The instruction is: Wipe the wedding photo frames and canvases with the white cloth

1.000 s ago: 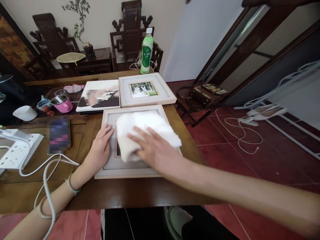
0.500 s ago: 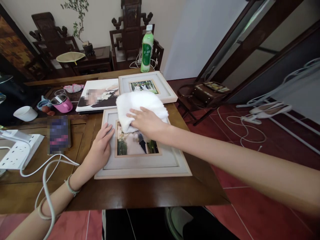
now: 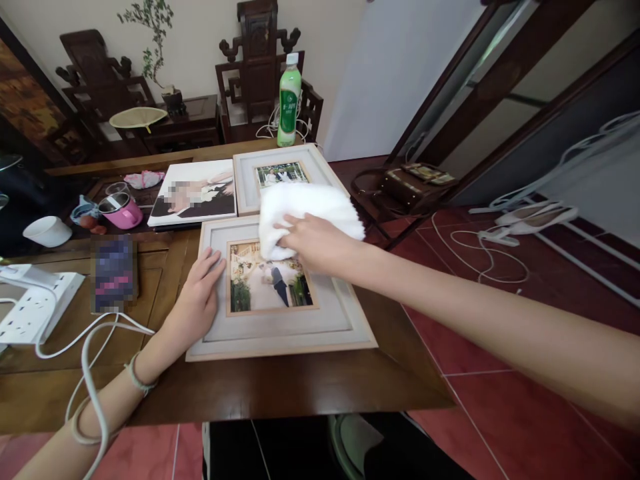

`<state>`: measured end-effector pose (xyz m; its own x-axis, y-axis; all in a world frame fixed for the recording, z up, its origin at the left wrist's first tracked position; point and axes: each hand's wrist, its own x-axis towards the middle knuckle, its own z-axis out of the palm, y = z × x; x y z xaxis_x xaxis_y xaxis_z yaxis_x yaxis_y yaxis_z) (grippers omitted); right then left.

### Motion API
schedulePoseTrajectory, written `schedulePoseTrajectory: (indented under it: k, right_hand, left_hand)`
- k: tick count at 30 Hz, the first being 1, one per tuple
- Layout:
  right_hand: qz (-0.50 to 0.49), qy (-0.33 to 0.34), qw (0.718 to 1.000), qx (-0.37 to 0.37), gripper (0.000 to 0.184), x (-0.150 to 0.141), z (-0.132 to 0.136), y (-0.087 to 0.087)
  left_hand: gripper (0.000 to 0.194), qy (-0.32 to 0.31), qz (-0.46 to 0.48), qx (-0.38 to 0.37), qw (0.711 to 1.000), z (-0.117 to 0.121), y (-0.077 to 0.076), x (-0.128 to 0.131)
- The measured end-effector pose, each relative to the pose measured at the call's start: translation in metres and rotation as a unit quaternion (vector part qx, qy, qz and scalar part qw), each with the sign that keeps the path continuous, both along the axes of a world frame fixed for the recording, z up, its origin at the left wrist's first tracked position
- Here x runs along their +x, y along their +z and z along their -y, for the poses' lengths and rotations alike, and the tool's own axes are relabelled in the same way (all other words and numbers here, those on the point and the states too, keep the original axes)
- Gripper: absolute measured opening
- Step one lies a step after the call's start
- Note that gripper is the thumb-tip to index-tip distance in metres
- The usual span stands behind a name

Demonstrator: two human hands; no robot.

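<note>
A light-coloured picture frame (image 3: pixel 280 337) with a wedding photo in its middle lies flat on the wooden table. My left hand (image 3: pixel 199 297) rests on its left edge with the fingers stretched out. My right hand (image 3: pixel 317 243) presses a fluffy white cloth (image 3: pixel 310 203) onto the upper right part of the frame, its fingers curled into the fabric. The cloth covers the frame's top edge and the near edge of a second picture frame (image 3: pixel 245 180) behind it. Left of that second frame lies a photo panel (image 3: pixel 200 190).
A green bottle (image 3: pixel 289 103) stands at the table's far edge. On the left are a pink mug (image 3: pixel 125 212), a white cup (image 3: pixel 47 231), a dark pouch-like item (image 3: pixel 114 273) and a power strip (image 3: pixel 43 303) with white cables. The table (image 3: pixel 300 387) ends at the right above red floor tiles.
My right hand has slid the white cloth to the right across the frame, baring more of the photo's top left. My left hand stays on the frame's left edge.
</note>
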<state>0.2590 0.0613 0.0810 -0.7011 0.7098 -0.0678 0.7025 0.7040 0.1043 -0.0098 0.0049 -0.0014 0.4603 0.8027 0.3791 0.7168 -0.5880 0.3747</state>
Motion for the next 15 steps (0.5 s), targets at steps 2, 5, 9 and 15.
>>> schedulePoseTrajectory:
  k: [2,5,9,15]
  right_hand:
    - [-0.012,0.026,1.0,-0.004,0.036,-0.02,-0.003,-0.001]
    - [-0.031,0.064,0.997,-0.013,0.042,-0.046,-0.007,0.001]
    - [-0.046,0.052,0.997,-0.028,0.043,-0.061,-0.01,0.005]
    - [-0.019,-0.05,0.997,-0.05,0.037,-0.026,-0.015,0.009]
  left_hand:
    - [0.054,0.0,0.001,0.0,1.0,0.0,0.0,0.0]
    - [0.055,0.0,0.013,0.007,1.0,-0.001,-0.002,0.001]
    - [0.054,-0.002,0.025,0.005,1.0,-0.001,-0.001,0.001]
    - [0.053,-0.001,0.032,-0.018,0.999,0.001,0.003,0.0]
